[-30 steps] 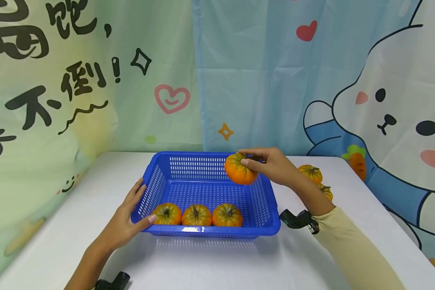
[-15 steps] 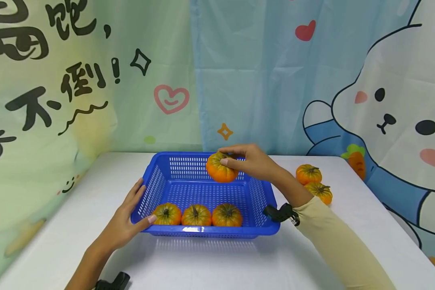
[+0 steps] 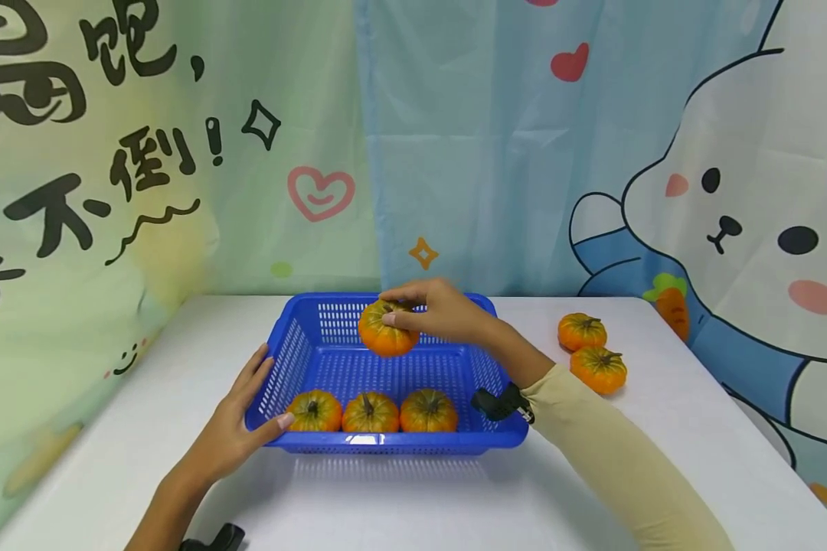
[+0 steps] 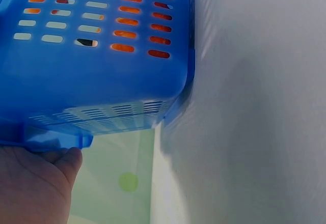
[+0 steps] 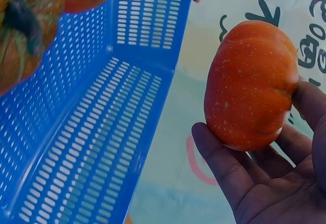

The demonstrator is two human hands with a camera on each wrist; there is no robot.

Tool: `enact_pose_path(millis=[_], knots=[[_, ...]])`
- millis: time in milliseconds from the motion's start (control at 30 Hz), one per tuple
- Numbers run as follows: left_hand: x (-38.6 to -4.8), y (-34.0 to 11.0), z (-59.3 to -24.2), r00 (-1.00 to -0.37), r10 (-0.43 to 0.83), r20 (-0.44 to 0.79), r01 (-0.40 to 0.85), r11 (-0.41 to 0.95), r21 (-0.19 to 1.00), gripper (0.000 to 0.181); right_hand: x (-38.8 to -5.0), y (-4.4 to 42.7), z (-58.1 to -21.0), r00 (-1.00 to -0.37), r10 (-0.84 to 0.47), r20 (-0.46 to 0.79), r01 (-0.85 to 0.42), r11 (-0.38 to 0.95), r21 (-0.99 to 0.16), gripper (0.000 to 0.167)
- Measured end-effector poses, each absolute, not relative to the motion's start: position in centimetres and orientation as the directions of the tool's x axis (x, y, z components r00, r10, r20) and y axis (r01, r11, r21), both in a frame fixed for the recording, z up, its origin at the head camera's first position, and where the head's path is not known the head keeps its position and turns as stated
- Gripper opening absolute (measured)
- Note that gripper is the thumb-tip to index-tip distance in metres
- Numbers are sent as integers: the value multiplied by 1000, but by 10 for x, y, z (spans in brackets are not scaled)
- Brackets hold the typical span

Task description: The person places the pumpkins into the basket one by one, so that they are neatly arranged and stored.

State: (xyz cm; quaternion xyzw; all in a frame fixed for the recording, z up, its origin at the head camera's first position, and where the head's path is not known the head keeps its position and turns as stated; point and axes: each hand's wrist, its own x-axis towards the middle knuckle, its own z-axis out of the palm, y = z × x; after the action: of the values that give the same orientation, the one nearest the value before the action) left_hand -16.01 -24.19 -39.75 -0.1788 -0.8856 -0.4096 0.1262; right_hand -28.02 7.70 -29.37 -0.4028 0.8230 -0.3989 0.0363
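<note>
A right hand (image 3: pixel 448 310) holds a small pumpkin (image 3: pixel 384 334) over a blue basket (image 3: pixel 413 441)

A printed cloth (image 3: pixel 441 176) fills the background, pale green at left, blue at right. Its large black writing (image 3: pixel 52 228), at left, includes the Chinese characters 不 and 倒 with an exclamation mark; other characters are cut off by the frame edge. A white cartoon animal (image 3: pixel 751 138) covers the right side.

On the white table (image 3: pixel 372 505), the basket lies with its long side running left to right. A left hand (image 3: pixel 230 425) touches its left side, fingers fairly straight, thumb at the near corner.

The right hand, in a cream sleeve (image 3: pixel 613 451), pinches the held pumpkin between thumb and fingertips, near its top. The fruit hangs below the fingers, its greenish ribbed top up and tipped toward the viewer, orange belly down; in the right wrist view its longer axis runs roughly top to bottom.

Three pumpkins (image 3: pixel 371 414) sit side by side along the basket's near wall, stems up. Two more pumpkins (image 3: pixel 598 370) rest on the table to the right, their stems leaning right.
</note>
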Motion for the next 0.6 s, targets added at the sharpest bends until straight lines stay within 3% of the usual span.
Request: enact_pose_path(millis=[600], knots=[[-159,-241,-396,-911,213,353,406,613,678,85,-276,23,-293,-649,-746,152,-606,385,-696,43]])
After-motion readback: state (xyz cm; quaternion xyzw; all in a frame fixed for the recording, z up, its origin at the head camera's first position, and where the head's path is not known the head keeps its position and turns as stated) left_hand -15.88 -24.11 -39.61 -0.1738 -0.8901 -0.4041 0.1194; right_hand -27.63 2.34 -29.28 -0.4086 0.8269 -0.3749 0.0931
